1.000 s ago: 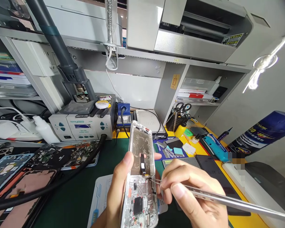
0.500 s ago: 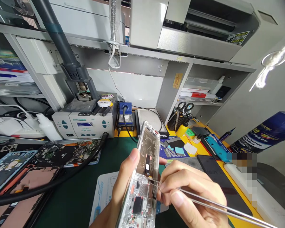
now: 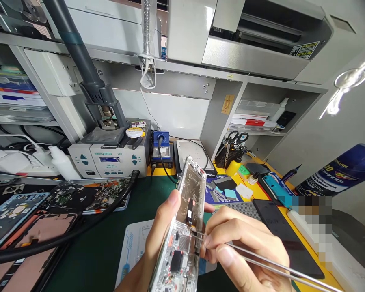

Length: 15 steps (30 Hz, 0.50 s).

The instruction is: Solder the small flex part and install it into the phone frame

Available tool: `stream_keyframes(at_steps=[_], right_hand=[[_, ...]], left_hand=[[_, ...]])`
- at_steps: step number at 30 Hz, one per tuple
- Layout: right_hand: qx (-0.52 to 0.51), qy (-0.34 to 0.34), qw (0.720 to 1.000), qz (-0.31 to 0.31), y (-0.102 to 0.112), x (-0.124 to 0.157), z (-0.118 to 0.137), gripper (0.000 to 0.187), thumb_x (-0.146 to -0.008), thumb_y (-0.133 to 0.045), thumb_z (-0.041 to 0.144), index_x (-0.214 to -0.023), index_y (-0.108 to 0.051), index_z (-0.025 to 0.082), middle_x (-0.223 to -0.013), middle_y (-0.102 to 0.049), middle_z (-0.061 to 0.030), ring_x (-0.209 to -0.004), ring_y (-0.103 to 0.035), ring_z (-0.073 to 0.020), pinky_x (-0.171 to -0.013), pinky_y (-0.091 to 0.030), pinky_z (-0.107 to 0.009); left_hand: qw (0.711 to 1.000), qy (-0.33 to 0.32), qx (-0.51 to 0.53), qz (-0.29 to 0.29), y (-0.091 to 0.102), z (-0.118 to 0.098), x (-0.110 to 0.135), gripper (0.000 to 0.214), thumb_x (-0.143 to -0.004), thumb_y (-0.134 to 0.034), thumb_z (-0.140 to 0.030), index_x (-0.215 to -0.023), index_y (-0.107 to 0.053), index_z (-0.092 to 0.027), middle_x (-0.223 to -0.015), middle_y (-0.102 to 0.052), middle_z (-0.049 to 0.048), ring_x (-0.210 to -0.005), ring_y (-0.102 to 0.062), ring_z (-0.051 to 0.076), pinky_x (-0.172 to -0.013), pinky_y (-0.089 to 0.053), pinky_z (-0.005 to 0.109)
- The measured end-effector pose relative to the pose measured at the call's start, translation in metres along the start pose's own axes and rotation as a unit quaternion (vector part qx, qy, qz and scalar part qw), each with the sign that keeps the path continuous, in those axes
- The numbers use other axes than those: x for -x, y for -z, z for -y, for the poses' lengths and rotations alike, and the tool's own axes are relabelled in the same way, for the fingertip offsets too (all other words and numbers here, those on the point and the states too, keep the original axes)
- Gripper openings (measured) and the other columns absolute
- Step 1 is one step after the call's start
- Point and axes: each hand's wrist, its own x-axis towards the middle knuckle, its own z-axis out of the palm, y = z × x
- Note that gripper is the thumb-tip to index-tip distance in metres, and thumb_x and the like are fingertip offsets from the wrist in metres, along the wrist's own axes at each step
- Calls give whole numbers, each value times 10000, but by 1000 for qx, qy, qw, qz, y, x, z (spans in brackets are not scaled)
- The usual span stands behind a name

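Note:
My left hand (image 3: 159,231) is closed around an opened phone frame (image 3: 193,182), thumb along its near left edge and fingers behind it. The frame stands tilted upright, its inner side towards the right, with a bare metallic upper recess, a short dark flex cable (image 3: 190,211) and a black square part (image 3: 176,260) lower down. In my right hand (image 3: 246,247) is a pair of thin metal tweezers (image 3: 270,263), pinched between thumb and fingers. Their tips reach the inside of the frame just below the flex cable; whether they grip anything is too small to tell.
A black hose (image 3: 109,211) runs across the left side from a rework station (image 3: 112,162). Opened phones (image 3: 36,247) lie at the left. A soldering iron stand (image 3: 160,150) is behind. To the right are a dark phone screen (image 3: 286,235) and a blue spray can (image 3: 337,170).
Almost nothing differs. The tweezers' rear ends and my right hand have shifted very slightly, while their tips stay at the same spot in the phone frame. The whole view has moved a little.

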Motion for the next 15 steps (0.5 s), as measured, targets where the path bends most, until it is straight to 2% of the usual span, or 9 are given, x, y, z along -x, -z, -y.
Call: stream_keyframes(at_steps=[8, 15], right_hand=[[-2, -5, 1000, -12, 0, -6, 7, 158, -895, -578, 128, -894, -714, 209, -756, -696, -34, -714, -683, -194, -939, -568, -429], [3, -11, 1000, -10, 0, -5, 10, 178, -868, -579, 113, -910, -715, 220, -763, -689, -17, -696, -681, -181, -931, -566, -393]], left_hand=[[999, 1, -43, 2, 1, -3, 1, 680, -823, -611, -732, -1127, -749, -140, -789, -680, 112, -813, -670, 299, -761, -520, 408], [999, -12, -45, 3, -1, 0, -1, 636, -839, -597, -714, -1069, -742, -139, -777, -678, 109, -796, -649, 281, -758, -520, 389]])
